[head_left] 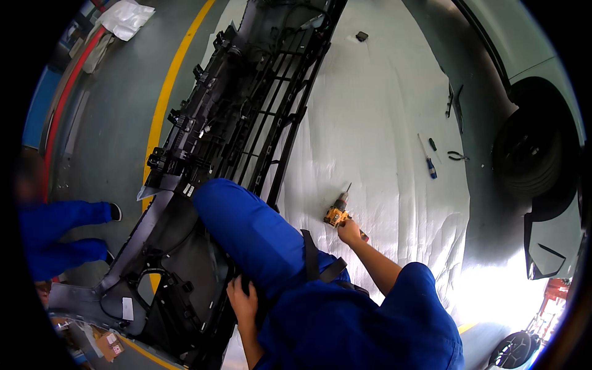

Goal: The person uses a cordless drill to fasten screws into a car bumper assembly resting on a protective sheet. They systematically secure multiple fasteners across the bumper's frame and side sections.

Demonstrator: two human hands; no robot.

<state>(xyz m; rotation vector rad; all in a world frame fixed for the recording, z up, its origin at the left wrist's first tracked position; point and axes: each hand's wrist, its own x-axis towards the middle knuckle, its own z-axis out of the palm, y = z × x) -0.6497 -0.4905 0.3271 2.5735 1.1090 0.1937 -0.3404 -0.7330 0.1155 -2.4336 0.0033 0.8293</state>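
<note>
A yellow and black cordless drill (336, 213) is in my right hand (349, 232), whose fingers wrap round its handle. The drill lies low over the white sheet (370, 123), its bit pointing away from me; I cannot tell whether it touches the sheet. To my left stretches a long black car bumper (237, 105), inner side up, with clips, wiring and a slatted grille. My left hand (243, 300) rests with fingers apart at the bumper's near edge, beside my blue-trousered leg (246, 222), which reaches over the bumper.
Screwdrivers (431, 168) and pliers (457, 156) lie to the right of the drill. A small dark part (362, 36) sits farther up the sheet. A car with a wheel (530, 151) stands at the right. Another person in blue (61, 231) is at the far left.
</note>
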